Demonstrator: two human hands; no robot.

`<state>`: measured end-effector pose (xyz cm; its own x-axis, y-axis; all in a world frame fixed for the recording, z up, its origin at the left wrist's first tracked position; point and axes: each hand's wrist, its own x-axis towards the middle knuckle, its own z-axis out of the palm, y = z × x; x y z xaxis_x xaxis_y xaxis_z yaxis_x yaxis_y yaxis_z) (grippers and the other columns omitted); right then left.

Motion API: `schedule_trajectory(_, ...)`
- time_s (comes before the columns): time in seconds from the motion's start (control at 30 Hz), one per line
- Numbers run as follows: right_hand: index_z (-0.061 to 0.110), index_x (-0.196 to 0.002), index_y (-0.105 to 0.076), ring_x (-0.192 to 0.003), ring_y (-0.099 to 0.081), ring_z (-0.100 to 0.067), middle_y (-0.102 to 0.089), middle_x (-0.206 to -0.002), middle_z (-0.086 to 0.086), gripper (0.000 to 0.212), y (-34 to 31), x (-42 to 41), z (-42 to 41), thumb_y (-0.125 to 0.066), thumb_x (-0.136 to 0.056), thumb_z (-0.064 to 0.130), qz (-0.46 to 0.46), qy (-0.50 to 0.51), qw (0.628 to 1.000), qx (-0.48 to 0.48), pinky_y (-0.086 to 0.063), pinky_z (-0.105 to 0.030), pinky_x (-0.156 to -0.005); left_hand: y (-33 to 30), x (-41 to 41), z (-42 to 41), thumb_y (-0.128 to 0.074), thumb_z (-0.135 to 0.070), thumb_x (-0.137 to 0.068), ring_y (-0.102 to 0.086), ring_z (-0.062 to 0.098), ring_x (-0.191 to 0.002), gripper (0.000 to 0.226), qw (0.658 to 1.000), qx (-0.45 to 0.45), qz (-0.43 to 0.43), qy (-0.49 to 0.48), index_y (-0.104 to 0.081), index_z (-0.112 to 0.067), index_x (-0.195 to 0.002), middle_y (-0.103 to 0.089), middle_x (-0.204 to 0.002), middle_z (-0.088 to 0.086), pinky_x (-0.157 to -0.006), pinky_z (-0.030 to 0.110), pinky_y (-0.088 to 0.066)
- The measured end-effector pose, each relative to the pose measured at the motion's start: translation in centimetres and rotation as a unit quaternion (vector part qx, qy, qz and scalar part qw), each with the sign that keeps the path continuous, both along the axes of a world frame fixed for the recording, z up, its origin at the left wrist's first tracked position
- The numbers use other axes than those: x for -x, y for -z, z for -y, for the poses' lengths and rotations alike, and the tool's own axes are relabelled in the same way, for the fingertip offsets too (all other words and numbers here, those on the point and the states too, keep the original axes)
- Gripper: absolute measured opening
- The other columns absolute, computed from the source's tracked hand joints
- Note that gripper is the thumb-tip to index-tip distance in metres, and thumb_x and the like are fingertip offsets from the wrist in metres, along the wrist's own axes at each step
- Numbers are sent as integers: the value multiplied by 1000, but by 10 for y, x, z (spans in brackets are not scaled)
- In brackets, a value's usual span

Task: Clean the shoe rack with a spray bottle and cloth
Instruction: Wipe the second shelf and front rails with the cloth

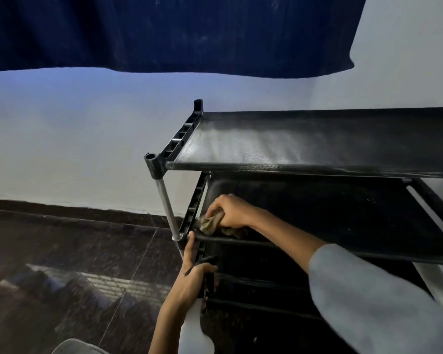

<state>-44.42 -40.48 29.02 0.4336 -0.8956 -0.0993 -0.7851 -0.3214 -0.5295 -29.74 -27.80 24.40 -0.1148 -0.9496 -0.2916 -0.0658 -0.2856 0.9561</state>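
- The right hand (230,213) has its fingers curled down around a crumpled tan cloth (211,222), bunching it and pressing it onto the second shelf (343,221) of the shoe rack (317,141).
- The cloth sits at the front-left corner of that shelf, just inside the left side rail (195,203) and just behind the front bar (241,241); some of it trails out to the right under the wrist.
- From those fingers, the unwiped run of the shelf lies to the right and toward the back edge. The shelf's long axis runs left to right, so the coming stroke is, I judge, a sweep rightward along it from this corner.
- The right forearm, in a grey sleeve (368,297), crosses in from the lower right over the front bar, so a rightward pull would draw the cloth back toward the arm.
- The left hand (193,274) is below and in front of the corner, its lower fingers wrapped around the dark head of a spray bottle (196,325) whose white body hangs beneath; one raised finger touches the front bar by the metal upright post (165,200).
- The right hand is the nearer one to the wiping surface; the left only steadies and carries.
- The top shelf (304,146) overhangs the working hand.
- Dark tiled floor (74,251), pale wall (74,136) and a blue curtain (164,31) lie beyond.
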Motion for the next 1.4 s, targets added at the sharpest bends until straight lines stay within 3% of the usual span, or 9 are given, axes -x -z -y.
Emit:
schedule_trajectory(0.13,21,-109,-69,-100,-60,-15,-64,-107,2,49,-10,31,-13,-53,-73,-8,-80,-61,995,-4,-44,-19,-82,-6,6,-5,-47,2,-89,-63,36,-82,85,1000,-8,16,-7,-11,-48,-147,-67,-99,30,-76,43,-54)
schedule_trajectory(0.33,22,-107,-69,-92,-56,-7,-53,-90,17,53,-22,108,-36,-46,-71,-11,-123,-42,991,-33,-41,-18,-77,-14,4,-9,-48,0,-89,-63,38,-86,85,1000,-16,-11,-14,-10,-47,-148,-69,-66,-4,-67,34,-57)
schedule_trajectory(0.47,28,-100,-70,-92,-61,-11,-57,-92,16,54,-14,109,-43,-46,-66,-8,-95,1,995,-16,-48,-23,-75,-15,7,-9,-48,1,-88,-63,49,-95,89,999,-36,-23,-14,-6,-49,-148,-69,-69,3,-74,40,-57)
schedule_trajectory(0.57,26,-100,-72,-94,-62,-14,-60,-93,13,57,-12,76,-30,-47,-63,-9,-70,-15,997,18,-44,-19,-74,-15,7,-10,-48,2,-88,-63,40,-84,90,999,-31,-15,0,-3,-50,-147,-68,-55,-6,-77,41,-55)
schedule_trajectory(0.7,27,-95,-74,-95,-63,-15,-67,-105,6,50,-24,11,-11,-52,-69,-10,-95,-76,991,48,-47,-22,-75,-17,9,-10,-48,1,-88,-61,35,-82,92,1000,-29,6,7,-1,-51,-147,-66,-78,10,-86,51,-51)
schedule_trajectory(0.87,26,-93,-74,-96,-64,-18,-70,-104,2,43,-23,-43,-5,-54,-75,-8,-83,-100,988,88,-52,-28,-78,-17,11,-8,-48,2,-86,-61,20,-80,92,1000,-23,6,-8,-4,-52,-146,-60,-89,-3,-87,51,-51)
schedule_trajectory(1.07,19,-103,-71,-100,-64,-18,-71,-103,-3,46,2,1,-9,-54,-69,-8,42,-9,998,50,-49,-26,-83,-15,8,-9,-48,-1,-87,-61,24,-78,91,1000,-21,20,3,-1,-52,-146,-62,-81,2,-66,29,-52)
schedule_trajectory(1.27,29,-111,-61,-102,-58,-16,-61,-117,0,60,-16,72,-29,-45,-72,-13,-120,-36,991,-38,-47,-28,-84,-19,12,-17,-48,0,-87,-55,-14,-52,86,999,1,44,7,-10,-49,-146,-44,-83,-20,-60,11,-50)
schedule_trajectory(1.4,36,-123,-44,-98,-54,-23,-45,-122,-3,53,-35,94,-45,-43,-83,0,-230,5,962,-147,-43,-32,-76,-17,10,-15,-48,0,-87,-62,24,-74,89,999,-24,26,13,-6,-51,-147,-55,-77,-2,-81,44,-54)
